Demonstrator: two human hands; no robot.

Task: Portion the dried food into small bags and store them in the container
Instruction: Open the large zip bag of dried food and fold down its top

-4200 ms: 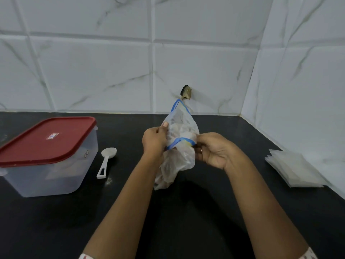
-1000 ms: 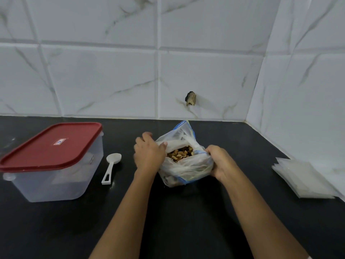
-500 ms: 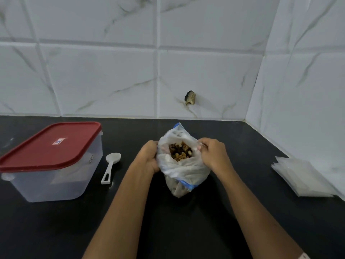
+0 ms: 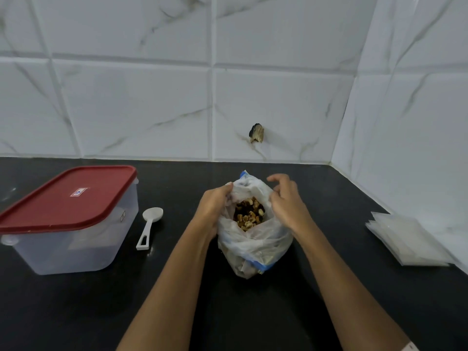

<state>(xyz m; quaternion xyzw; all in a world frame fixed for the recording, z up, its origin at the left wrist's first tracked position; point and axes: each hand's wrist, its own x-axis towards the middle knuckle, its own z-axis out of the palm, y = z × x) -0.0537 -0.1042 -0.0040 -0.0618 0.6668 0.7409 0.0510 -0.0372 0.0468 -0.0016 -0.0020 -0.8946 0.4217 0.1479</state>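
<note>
the dried food [image 4: 249, 216], a heap of small tan and dark brown lumps, sits in the open mouth of a thin, crinkled, translucent plastic bag [image 4: 255, 245] with a blue strip near its base, standing on the black counter [image 4: 240, 312] near the middle of the view. the left hand [image 4: 215, 207] pinches the bag's rim at its 9 o'clock side; the right hand [image 4: 286, 201] curls loosely at its 3 o'clock side, fingers spread, and whether it grips the film cannot be told. the step looks like rolling the mouth down wide; it likely goes best with even folds, so the limp film stands and nothing spills. at 9 o'clock lies a white plastic scoop [image 4: 149, 228], and beyond it a frosted, rounded container [image 4: 76, 239] shut under a glossy red lid [image 4: 68, 197]. at 3 o'clock, well apart, a flat stack of small clear bags [image 4: 407, 240] waits.
</note>
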